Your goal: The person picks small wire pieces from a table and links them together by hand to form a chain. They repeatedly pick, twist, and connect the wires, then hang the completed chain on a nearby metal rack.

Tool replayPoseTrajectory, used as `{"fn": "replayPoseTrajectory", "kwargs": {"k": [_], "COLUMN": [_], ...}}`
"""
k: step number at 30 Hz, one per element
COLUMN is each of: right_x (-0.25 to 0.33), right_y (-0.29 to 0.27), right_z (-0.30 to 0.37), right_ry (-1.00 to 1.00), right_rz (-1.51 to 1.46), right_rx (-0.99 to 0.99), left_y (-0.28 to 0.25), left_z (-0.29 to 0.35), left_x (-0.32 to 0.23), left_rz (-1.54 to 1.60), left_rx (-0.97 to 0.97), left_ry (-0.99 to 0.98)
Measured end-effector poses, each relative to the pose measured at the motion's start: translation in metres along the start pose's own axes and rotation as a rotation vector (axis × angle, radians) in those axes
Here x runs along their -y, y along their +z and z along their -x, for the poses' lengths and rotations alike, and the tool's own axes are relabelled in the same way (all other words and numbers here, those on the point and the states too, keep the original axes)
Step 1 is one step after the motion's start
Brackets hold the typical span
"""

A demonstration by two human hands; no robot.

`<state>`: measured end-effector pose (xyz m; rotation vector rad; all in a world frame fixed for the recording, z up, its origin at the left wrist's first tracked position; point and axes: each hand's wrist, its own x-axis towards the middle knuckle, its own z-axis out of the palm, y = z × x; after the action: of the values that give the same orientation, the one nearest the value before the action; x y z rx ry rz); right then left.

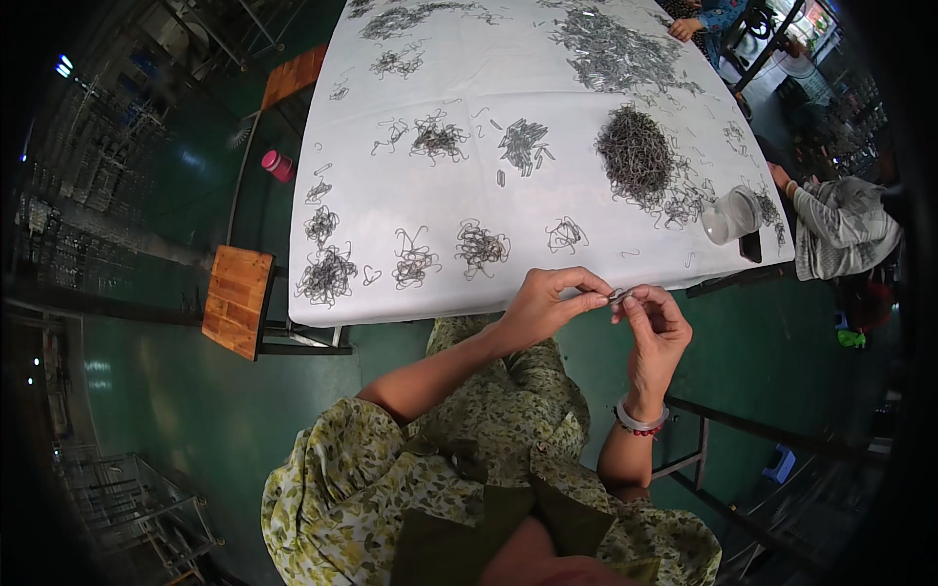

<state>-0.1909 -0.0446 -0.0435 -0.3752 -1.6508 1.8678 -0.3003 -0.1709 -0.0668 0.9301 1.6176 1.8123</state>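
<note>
Just past the table's front edge, my left hand (555, 305) and my right hand (655, 340) meet, fingertips pinched on one small metal wire piece (617, 297). The fingers cover most of it, so its exact shape does not show. A bracelet and red beads circle my right wrist. On the white-covered table (391, 210), the nearest heaps are a few loose wire hooks (566, 234), a tangled pile of hooks (482, 247) and another hook pile (415, 260). Farther in lies a small group of flat grey metal pieces (525, 146). A large dense hook heap (633, 154) stands to its right.
A clear jar (730, 216) and a black phone (750, 246) are at the right edge. More grey pieces (620, 54) spread at the back. Other people's hands (684, 29) and a grey sleeve (842, 220) appear on the right. Left are wooden stools (237, 298) and a pink container (277, 165).
</note>
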Motion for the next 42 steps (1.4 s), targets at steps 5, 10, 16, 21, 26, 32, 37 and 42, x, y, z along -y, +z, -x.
{"fn": "replayPoseTrajectory", "kwargs": {"k": [5,10,16,21,26,32,37,42], "right_x": [-0.004,-0.017,-0.012,-0.008,-0.005,0.004,0.011,0.01], "right_y": [0.003,0.0,0.006,0.001,-0.026,-0.034,-0.039,-0.038], "right_z": [-0.003,0.001,-0.006,-0.012,-0.012,-0.002,0.008,0.017], "right_ry": [0.023,0.068,-0.051,-0.031,-0.055,-0.032,-0.072,-0.12], "right_rz": [0.023,0.1,0.098,0.204,0.28,0.219,0.252,0.274], "right_rx": [-0.013,-0.038,-0.037,-0.103,-0.062,-0.07,-0.078,-0.091], "left_y": [-0.005,-0.018,-0.079,-0.222,-0.278,-0.253,-0.247,-0.274], "left_z": [0.001,0.002,-0.035,-0.122,-0.131,-0.137,-0.141,-0.121], "left_x": [0.009,0.019,0.022,0.085,0.109,0.079,0.077,0.094], "left_rz": [0.059,0.025,-0.329,-1.204,-1.474,-1.517,-1.452,-1.308], "left_rx": [0.066,0.162,-0.066,-0.15,0.181,0.06,-0.185,-0.316], "left_ry": [-0.062,-0.121,0.063,0.218,0.131,0.298,0.178,0.07]}}
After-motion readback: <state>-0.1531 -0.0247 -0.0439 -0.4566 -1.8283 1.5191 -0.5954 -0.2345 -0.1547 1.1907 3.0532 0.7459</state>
